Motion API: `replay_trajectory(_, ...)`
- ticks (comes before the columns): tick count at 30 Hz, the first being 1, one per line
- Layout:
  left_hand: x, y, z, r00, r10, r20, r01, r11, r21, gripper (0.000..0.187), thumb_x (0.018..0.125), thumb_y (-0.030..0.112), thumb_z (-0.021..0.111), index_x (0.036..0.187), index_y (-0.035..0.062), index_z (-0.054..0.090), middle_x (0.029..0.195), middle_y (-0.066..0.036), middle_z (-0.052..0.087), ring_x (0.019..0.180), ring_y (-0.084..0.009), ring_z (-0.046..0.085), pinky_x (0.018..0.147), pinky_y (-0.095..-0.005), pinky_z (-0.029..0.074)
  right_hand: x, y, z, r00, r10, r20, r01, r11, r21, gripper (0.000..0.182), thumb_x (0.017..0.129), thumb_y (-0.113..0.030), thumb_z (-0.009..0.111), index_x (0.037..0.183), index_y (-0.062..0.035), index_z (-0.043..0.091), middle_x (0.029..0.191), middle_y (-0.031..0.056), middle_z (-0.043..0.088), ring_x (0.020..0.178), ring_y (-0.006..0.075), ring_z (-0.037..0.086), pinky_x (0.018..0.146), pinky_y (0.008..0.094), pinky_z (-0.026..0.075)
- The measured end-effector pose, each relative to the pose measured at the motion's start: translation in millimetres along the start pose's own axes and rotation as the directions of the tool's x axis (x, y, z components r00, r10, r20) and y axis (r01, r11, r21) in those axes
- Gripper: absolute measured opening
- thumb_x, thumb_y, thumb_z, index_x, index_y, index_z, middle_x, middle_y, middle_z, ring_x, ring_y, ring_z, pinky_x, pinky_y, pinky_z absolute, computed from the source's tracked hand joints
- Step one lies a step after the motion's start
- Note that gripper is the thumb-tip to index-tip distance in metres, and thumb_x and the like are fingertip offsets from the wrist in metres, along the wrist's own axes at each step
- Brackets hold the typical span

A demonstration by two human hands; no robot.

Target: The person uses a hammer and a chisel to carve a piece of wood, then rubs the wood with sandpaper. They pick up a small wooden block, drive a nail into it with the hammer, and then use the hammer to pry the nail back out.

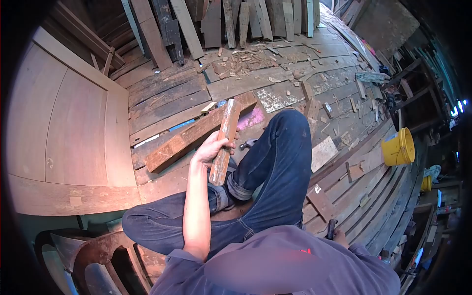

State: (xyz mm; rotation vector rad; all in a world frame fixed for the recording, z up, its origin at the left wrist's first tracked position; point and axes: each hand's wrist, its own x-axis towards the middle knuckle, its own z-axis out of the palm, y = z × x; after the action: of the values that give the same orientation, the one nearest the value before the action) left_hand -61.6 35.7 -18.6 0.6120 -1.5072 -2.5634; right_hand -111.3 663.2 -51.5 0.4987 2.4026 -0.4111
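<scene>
My left hand (210, 149) is wrapped round the middle of a short, worn wooden block (229, 125), holding it at a slant above my crossed legs. Behind the block, a longer reddish-brown beam (184, 143) lies diagonally on the floor. The metal head of a hammer (248, 143) shows beside my shin, the rest of it hidden. Out at the right, beside my hip, my right hand (340, 238) is closed on a dark tool (332, 228); the sleeve and the small size hide most of its fingers.
A wooden panel (73, 123) stands at the left, above a carved chair part (105, 248). Boards (211, 24) lean along the back. Wood chips (246, 61) litter the plank floor. A yellow bucket (398, 147) stands at the right, near loose wood pieces.
</scene>
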Motion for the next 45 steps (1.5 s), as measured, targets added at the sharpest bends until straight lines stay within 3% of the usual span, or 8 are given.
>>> replay_trajectory(15, -10.9, 23.1, -12.0, 0.996, 0.085, 0.0, -0.085, 0.996, -0.041, 0.061, 0.074, 0.0, 0.056, 0.135, -0.0005, 0.05, 0.109, -0.009, 0.059, 0.083, -0.0146, 0.059, 0.073, -0.0298, 0.054, 72.9, -4.7, 4.0, 0.866, 0.084, 0.492, 0.37, 0.554, -0.746, 0.039, 0.082, -0.033, 0.067, 0.111, -0.0075, 0.07, 0.118, 0.0172, 0.067, 0.11, 0.0283, 0.064, 0.089, 0.0398, 0.051)
replay_trajectory(22, -10.2, 23.2, -9.1, 0.997, 0.07, 0.019, -0.067, 0.991, -0.118, 0.063, 0.075, 0.003, 0.055, 0.137, 0.0, 0.048, 0.106, -0.009, 0.058, 0.082, -0.0126, 0.059, 0.073, -0.03, 0.055, 69.7, -48.3, 28.5, 0.799, 0.307, -0.517, -0.404, 0.911, -0.085, 0.05, 0.085, -0.027, 0.062, 0.126, 0.0008, 0.056, 0.122, 0.0221, 0.063, 0.108, 0.0351, 0.064, 0.091, 0.0448, 0.051)
replay_trajectory(25, -11.3, 25.2, -5.1, 0.997, 0.074, 0.005, -0.073, 0.992, -0.099, 0.062, 0.076, 0.003, 0.056, 0.137, -0.0006, 0.048, 0.107, -0.008, 0.058, 0.084, -0.0131, 0.058, 0.073, -0.0299, 0.055, 115.8, -93.5, 16.6, 0.738, 0.072, -0.671, -0.076, 0.997, 0.022, 0.054, 0.087, -0.026, 0.06, 0.127, 0.0082, 0.047, 0.122, 0.0273, 0.059, 0.109, 0.0428, 0.061, 0.093, 0.048, 0.049)
replay_trajectory(27, -12.1, 24.6, -5.6, 0.998, 0.065, 0.001, -0.065, 0.992, -0.104, 0.062, 0.076, 0.004, 0.057, 0.137, -0.0008, 0.048, 0.107, -0.008, 0.058, 0.085, -0.0135, 0.058, 0.073, -0.0295, 0.055, 165.4, -130.6, 11.4, 0.208, -0.446, -0.871, 0.43, 0.841, -0.328, 0.036, 0.087, -0.019, 0.06, 0.111, 0.0071, 0.053, 0.103, 0.0246, 0.064, 0.096, 0.0419, 0.063, 0.083, 0.046, 0.049)
replay_trajectory(28, -9.0, 19.4, -10.3, 0.997, 0.072, 0.011, -0.071, 0.991, -0.112, 0.062, 0.076, 0.005, 0.058, 0.137, -0.0013, 0.048, 0.108, -0.008, 0.057, 0.086, -0.0141, 0.059, 0.072, -0.0292, 0.054, 99.6, -202.1, -12.5, 0.4, -0.436, -0.806, 0.628, 0.771, -0.105, 0.03, 0.087, -0.017, 0.064, 0.107, 0.0043, 0.057, 0.095, 0.0184, 0.064, 0.081, 0.0314, 0.063, 0.074, 0.042, 0.05)
replay_trajectory(32, -8.2, 17.2, -9.0, 0.996, 0.087, -0.019, -0.088, 0.988, -0.124, 0.061, 0.076, 0.004, 0.059, 0.135, -0.0026, 0.047, 0.108, -0.009, 0.055, 0.085, -0.016, 0.058, 0.07, -0.0293, 0.054, -111.5, -353.4, -41.9, 0.23, -0.869, -0.438, 0.96, 0.131, 0.246, 0.02, 0.086, -0.011, 0.063, 0.103, -0.0026, 0.058, 0.076, 0.0026, 0.054, 0.064, 0.0103, 0.052, 0.06, 0.0288, 0.046)
replay_trajectory(35, -12.7, 19.6, -5.4, 0.996, 0.062, -0.057, -0.066, 0.994, -0.089, 0.062, 0.074, 0.003, 0.061, 0.134, -0.0025, 0.048, 0.107, -0.009, 0.055, 0.084, -0.0171, 0.058, 0.068, -0.0297, 0.054, -192.1, -383.1, -44.3, -0.458, -0.88, -0.127, 0.647, -0.428, 0.631, 0.028, 0.086, -0.013, 0.065, 0.109, 0.0037, 0.06, 0.082, 0.0065, 0.058, 0.071, 0.0167, 0.055, 0.066, 0.0292, 0.045)
replay_trajectory(45, -22.5, 20.7, -6.5, 0.99, 0.04, -0.132, -0.054, 0.993, -0.103, 0.059, 0.075, 0.0, 0.057, 0.133, -0.0005, 0.05, 0.107, -0.009, 0.058, 0.085, -0.0165, 0.058, 0.069, -0.0309, 0.054, -255.4, -394.7, 4.5, -0.613, -0.683, -0.398, -0.319, -0.247, 0.915, 0.026, 0.088, -0.01, 0.069, 0.102, 0.0099, 0.06, 0.084, 0.0138, 0.061, 0.068, 0.0235, 0.057, 0.06, 0.0347, 0.046)
